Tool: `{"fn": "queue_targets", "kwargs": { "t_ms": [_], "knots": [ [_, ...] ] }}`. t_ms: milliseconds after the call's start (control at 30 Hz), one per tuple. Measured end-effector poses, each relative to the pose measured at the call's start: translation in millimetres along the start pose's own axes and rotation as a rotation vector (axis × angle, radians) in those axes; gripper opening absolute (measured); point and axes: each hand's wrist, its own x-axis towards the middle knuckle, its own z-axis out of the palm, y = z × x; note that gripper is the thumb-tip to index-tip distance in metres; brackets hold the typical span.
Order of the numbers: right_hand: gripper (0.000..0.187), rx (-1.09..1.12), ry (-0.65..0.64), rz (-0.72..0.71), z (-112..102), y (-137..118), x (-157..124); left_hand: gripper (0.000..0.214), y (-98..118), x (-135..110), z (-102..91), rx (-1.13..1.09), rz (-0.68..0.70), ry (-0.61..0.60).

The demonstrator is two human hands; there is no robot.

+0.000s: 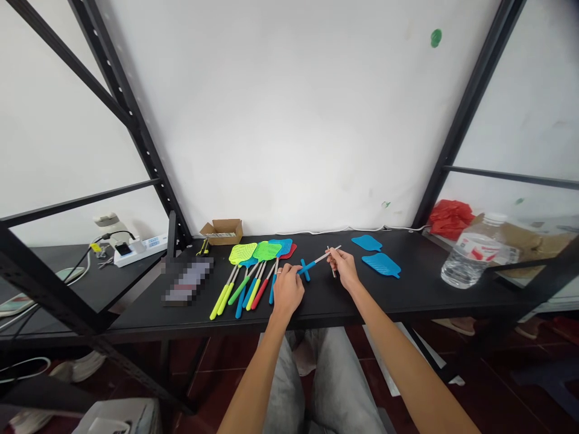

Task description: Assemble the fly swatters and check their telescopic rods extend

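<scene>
My left hand (288,290) is closed around the end of a blue fly swatter handle (309,266). From it a thin metal rod (322,257) runs up to the right, and my right hand (344,269) pinches it near its tip. Below the held handle lies another blue handle (306,271), crossing under it. A second thin rod (333,271) shows by my right fingers; whether they touch it I cannot tell. Two blue swatter heads (381,264) lie flat to the right of my right hand. Left of my left hand, several assembled fly swatters (244,253) in yellow, green, blue and red overlap.
An open cardboard box (222,232) stands at the back left, near a blurred flat item (187,282). A large water bottle (474,253) and a red plastic bag (450,217) are at right. Black shelf posts (149,150) frame both sides; a power strip (141,251) sits left.
</scene>
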Motion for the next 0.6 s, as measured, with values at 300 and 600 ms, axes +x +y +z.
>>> {"fn": "queue_targets", "kwargs": {
  "t_ms": [300, 600],
  "knots": [
    [0.043, -0.067, -0.001, -0.008, -2.1, 5.2, 1.8, 0.035, 0.6, -1.2, -1.7, 0.020, 0.007, 0.017],
    [0.046, -0.115, -0.008, -0.021, -2.7, 3.7, -1.7, 0.034, 0.1, -1.2, -1.9, 0.040, 0.017, 0.002]
  ]
}}
